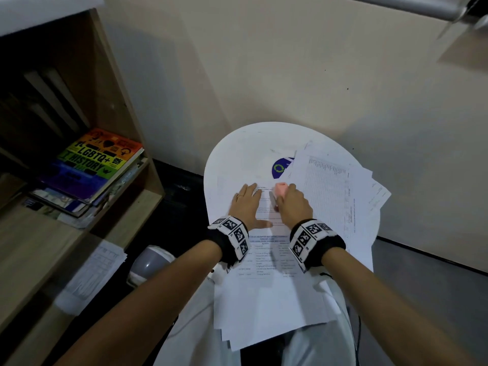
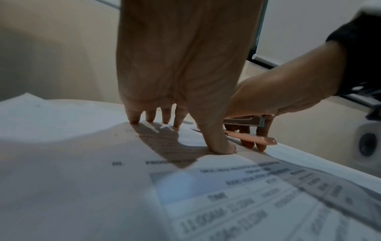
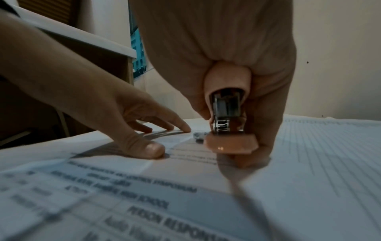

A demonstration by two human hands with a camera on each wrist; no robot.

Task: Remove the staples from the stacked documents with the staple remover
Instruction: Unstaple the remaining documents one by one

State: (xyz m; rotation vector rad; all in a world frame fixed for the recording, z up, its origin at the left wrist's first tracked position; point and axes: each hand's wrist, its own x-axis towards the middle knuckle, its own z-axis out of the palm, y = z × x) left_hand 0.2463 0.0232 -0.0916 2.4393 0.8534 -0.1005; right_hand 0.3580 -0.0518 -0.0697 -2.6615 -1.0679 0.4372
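step: prying at a staple, I think, it's blurry
left hand [image 1: 247, 204]: flat, fingers spread, pinning the documents [image 1: 264, 262]
right hand [image 1: 294, 204]: wrapped round the pink staple remover [image 1: 280, 189], just beside my left
next: dig under, lever up

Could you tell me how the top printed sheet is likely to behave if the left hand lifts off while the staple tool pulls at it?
The sheet is thin and overhangs the table, so it would probably flop and slide. The left hand presses it flat beside the pink staple tool; without that, it may lift or tear.
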